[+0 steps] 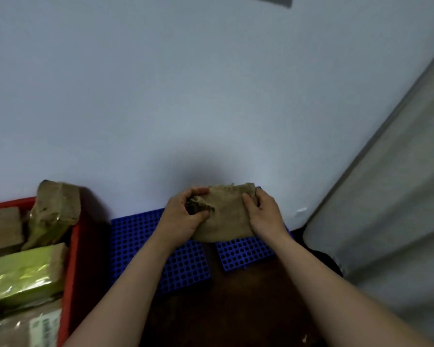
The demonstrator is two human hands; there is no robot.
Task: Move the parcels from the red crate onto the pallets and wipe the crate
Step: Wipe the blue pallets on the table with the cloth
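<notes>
Both arms reach forward. The left hand (186,216) and the right hand (262,216) grip a brown parcel (223,216) by its two ends, fingers curled around it, over the blue pallets (178,261). Left of the left hand, the red crate (70,259) holds more parcels (23,274).

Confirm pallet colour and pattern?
Blue pallets, gridded with round holes; head view, the only one.

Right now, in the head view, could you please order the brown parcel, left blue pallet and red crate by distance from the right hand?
1. brown parcel: gripped by the right hand.
2. left blue pallet: lower left.
3. red crate: far left.
</notes>
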